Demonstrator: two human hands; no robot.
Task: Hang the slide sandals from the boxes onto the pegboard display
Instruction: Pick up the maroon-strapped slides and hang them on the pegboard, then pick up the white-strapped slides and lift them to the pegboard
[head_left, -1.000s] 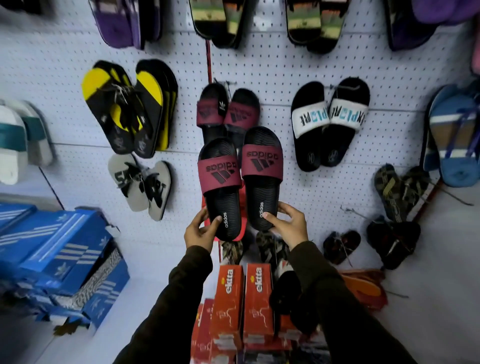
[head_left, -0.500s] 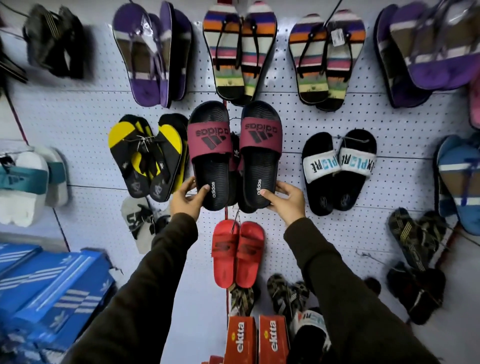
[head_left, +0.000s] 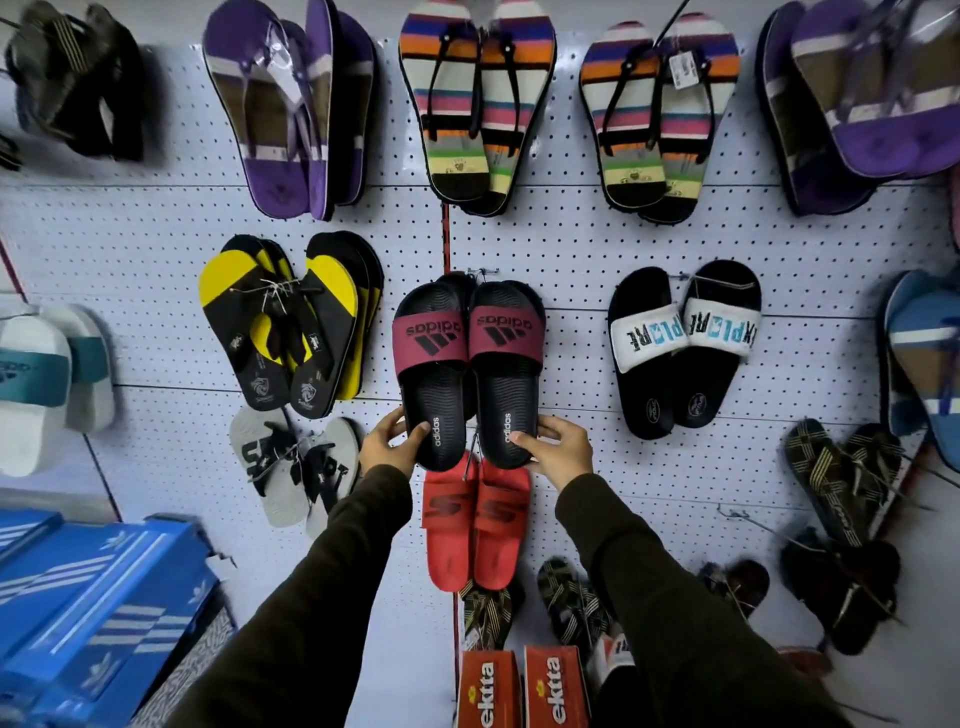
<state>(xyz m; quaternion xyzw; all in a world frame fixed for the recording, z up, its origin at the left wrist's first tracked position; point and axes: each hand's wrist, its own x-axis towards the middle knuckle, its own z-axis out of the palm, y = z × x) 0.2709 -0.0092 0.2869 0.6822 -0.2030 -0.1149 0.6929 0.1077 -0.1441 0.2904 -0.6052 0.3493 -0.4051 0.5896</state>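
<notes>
White perforated pegboard (head_left: 571, 249), already crowded with sandals, is receiving a black pair of slides with maroon straps (head_left: 470, 369); left hand (head_left: 387, 441) and right hand (head_left: 558, 447) are gripping its heels just above red slides (head_left: 475, 519); blue boxes (head_left: 93, 613) seemingly awaiting.

"adidas" on maroon-strapped slides (head_left: 467, 364), "ektta" on orange boxes (head_left: 522, 686)

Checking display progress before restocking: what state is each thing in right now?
Maroon-strap adidas slides: against pegboard, heels gripped.
Left hand: grips left slide's heel.
Right hand: grips right slide's heel.
Red slides: hanging below.
Ektta boxes: closed.
Blue adidas boxes: stacked, closed.
</notes>
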